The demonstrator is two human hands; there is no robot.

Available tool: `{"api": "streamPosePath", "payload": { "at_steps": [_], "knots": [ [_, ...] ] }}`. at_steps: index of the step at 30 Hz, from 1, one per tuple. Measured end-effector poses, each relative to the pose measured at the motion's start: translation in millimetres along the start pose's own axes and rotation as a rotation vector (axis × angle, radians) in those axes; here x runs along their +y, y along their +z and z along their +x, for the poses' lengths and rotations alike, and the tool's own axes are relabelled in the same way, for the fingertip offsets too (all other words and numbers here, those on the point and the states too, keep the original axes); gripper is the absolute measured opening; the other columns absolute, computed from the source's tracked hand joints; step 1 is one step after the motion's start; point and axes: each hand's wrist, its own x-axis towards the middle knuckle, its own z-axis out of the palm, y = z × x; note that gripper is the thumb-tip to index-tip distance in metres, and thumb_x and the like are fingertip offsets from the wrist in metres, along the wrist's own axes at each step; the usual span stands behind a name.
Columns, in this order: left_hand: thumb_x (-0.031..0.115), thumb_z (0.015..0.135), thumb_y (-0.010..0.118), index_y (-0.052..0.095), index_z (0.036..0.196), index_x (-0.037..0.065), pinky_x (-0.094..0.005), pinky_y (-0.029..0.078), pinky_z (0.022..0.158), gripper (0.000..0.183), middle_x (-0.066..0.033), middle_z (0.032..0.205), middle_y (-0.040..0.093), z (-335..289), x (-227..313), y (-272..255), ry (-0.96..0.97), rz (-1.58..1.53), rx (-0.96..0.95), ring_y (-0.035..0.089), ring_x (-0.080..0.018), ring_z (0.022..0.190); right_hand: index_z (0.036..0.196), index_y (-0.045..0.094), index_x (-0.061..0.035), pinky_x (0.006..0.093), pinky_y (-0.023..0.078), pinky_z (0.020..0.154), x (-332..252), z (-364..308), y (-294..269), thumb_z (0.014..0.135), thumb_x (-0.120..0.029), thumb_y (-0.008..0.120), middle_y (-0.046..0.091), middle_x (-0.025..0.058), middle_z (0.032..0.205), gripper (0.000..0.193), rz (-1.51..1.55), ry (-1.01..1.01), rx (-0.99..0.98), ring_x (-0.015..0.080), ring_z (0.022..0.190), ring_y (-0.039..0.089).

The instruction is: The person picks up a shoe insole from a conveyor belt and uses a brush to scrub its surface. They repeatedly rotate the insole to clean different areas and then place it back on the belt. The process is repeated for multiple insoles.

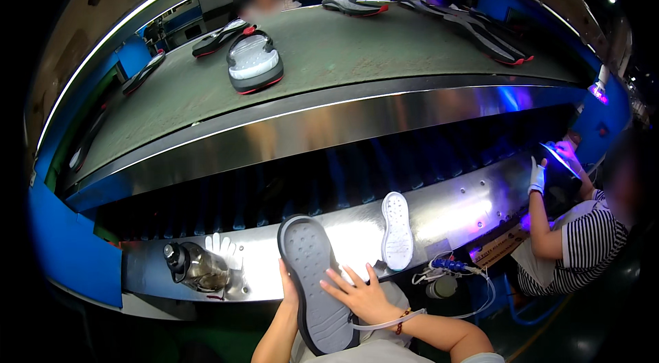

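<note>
A large grey shoe sole (313, 280) with a black rim stands tilted in front of me, its dimpled inner face showing. My left hand (289, 287) grips its left edge, the thumb along the rim. Across the sole's right side, my right hand (364, 294) lies with fingers stretched and spread, the fingertips over the inner face. A beaded bracelet and a pale cord (391, 324) are at my right wrist. Just beyond that hand, a white insole-shaped piece (397, 232) with dimples lies on the metal ledge (357, 219).
A dark bottle (195, 267) and a white glove (221, 246) sit on the ledge at left. Several soles, one with a clear insert (252, 61), lie on the green conveyor belt (343, 47). At right, a co-worker (576, 246) handles something under violet light. Cables (449, 267) hang nearby.
</note>
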Motion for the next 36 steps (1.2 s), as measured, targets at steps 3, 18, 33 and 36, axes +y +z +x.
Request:
{"api": "streamPosePath", "payload": {
  "at_steps": [3, 18, 33, 36],
  "knots": [
    [0.061, 0.081, 0.021, 0.036, 0.124, 0.008, -0.0323, 0.033, 0.092, 0.070, -0.0082, 0.121, 0.043, -3.1, 4.0, 9.0, 0.045, -0.002, -0.027, 0.043, -0.0213, 0.107, 0.127, 0.033, -0.0265, 0.0562, 0.028, 0.085, -1.5, -5.3, 3.6, 0.076, -0.014, 0.046, 0.031, -0.0004, 0.132, 0.054, -0.013, -0.018, 0.029, 0.0221, 0.115, 0.035],
    [0.059, 0.083, 0.021, 0.036, 0.123, 0.009, -0.0307, 0.036, 0.089, 0.066, -0.0059, 0.118, 0.044, 2.9, -0.4, -14.4, -0.008, -0.080, -0.097, 0.044, -0.0193, 0.105, 0.129, 0.030, -0.0261, 0.0503, 0.026, 0.087, 15.9, -25.5, -2.1, 0.075, -0.013, 0.046, 0.031, -0.0016, 0.133, 0.058, -0.079, -0.139, 0.027, 0.0164, 0.115, 0.035],
    [0.057, 0.084, 0.025, 0.039, 0.121, 0.008, -0.0302, 0.037, 0.089, 0.063, -0.0071, 0.118, 0.045, -1.1, 5.5, 15.9, 0.121, -0.052, -0.217, 0.045, -0.0191, 0.104, 0.111, 0.052, -0.0152, 0.0470, 0.026, 0.089, 44.3, 13.8, -17.6, 0.076, -0.016, 0.048, 0.038, 0.0002, 0.128, 0.034, -0.170, -0.204, 0.244, 0.0128, 0.118, 0.034],
    [0.056, 0.084, 0.026, 0.039, 0.121, 0.009, -0.0299, 0.037, 0.088, 0.062, -0.0069, 0.118, 0.045, -4.5, 7.1, 17.6, 0.142, -0.021, -0.217, 0.045, -0.0186, 0.104, 0.106, 0.055, -0.0157, 0.0455, 0.026, 0.089, 42.1, 13.4, -17.9, 0.077, -0.016, 0.048, 0.041, -0.0011, 0.126, 0.030, -0.130, -0.183, 0.296, 0.0122, 0.115, 0.037]
  ]
}}
